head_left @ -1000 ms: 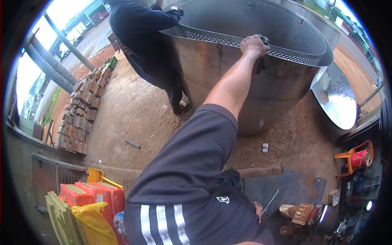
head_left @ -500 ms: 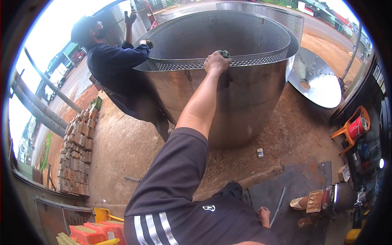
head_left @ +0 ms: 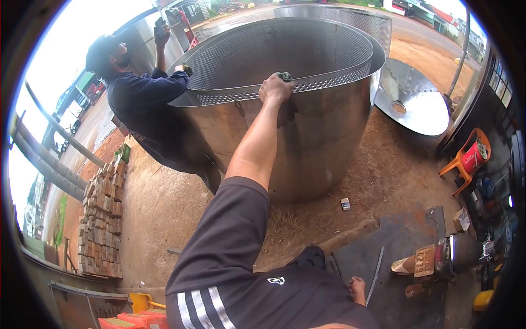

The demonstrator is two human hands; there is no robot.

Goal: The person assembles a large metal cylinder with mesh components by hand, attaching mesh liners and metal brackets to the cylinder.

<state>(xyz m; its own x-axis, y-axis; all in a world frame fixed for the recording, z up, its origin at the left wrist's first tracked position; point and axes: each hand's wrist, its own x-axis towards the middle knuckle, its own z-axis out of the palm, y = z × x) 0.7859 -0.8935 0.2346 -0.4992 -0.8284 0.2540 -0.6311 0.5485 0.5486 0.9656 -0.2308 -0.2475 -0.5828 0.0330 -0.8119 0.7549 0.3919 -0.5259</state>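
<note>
My left hand (head_left: 275, 89) is closed over the near rim of a large metal cylinder (head_left: 312, 142), with a small dark green cloth-like bundle (head_left: 284, 76) at its fingers. Inside the cylinder sits a curved perforated metal sheet (head_left: 334, 80), its upper edge close to the near rim. Low on the right, my right hand (head_left: 357, 287) hangs beside my body with curled fingers; whether it holds anything is hidden. At the left a co-worker (head_left: 142, 104) rests one hand on the rim and raises a dark handheld object (head_left: 160, 27) in the other.
Stacked bricks (head_left: 101, 225) stand at the left. A shiny metal cone (head_left: 419, 101) lies on the ground behind right. Nearer are an orange chair (head_left: 463, 164) with a red bucket (head_left: 474, 157), a dark floor plate (head_left: 400, 241) and a vehicle's rear with a number plate (head_left: 424, 261).
The view has shifted, so the cylinder and my left hand appear farther left. My left hand keeps its hold on the rim. The co-worker's head and raised hand sit slightly lower in view.
</note>
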